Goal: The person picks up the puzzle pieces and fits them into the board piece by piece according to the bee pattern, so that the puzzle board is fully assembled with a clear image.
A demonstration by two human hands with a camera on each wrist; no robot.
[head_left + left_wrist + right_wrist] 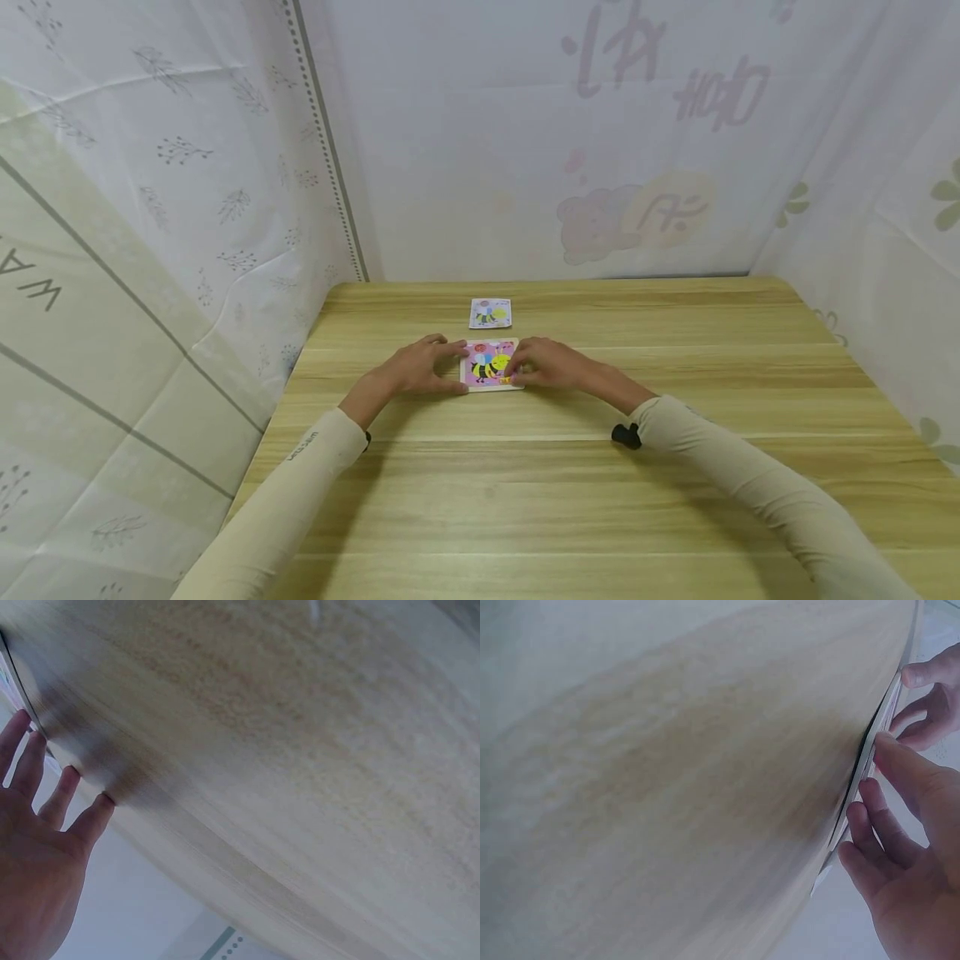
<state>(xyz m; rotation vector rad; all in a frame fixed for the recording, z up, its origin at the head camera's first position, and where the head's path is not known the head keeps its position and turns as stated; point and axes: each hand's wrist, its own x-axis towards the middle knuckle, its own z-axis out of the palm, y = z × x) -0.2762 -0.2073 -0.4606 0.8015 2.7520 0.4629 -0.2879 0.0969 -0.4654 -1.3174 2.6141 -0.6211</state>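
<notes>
A square bee picture puzzle [487, 365], pink with a pale border, lies flat on the wooden table between both hands. My left hand [422, 365] rests at its left side, thumb by the near corner and fingers by the far corner. In the left wrist view the left hand's fingers [56, 806] are spread and fairly straight. Over the puzzle's right part, my right hand [551, 364] pinches a small pinkish puzzle piece low on the picture, mostly hidden by its fingers. The right wrist view shows the right thumb [911, 769] at the puzzle's thin edge.
Behind the puzzle lies a paler card [491, 313] with a matching bee picture. The wooden table [487, 500] reaches a back edge against a printed curtain [465, 167]; further curtains hang at left and right.
</notes>
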